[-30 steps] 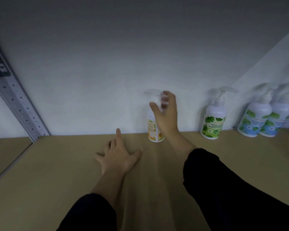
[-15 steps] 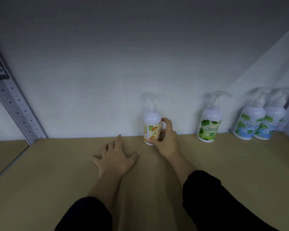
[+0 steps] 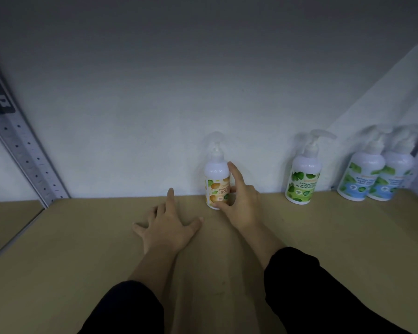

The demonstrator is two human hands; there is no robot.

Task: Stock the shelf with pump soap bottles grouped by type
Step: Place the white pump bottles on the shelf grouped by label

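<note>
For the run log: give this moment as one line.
right hand: touches white orange-label pump bottle | left hand: flat on tan shelf board | bottle: upright

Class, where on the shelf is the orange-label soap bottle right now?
The orange-label bottle stands upright at the back wall, mid-shelf, with the right hand against it and the green-label bottle apart to its right.
</note>
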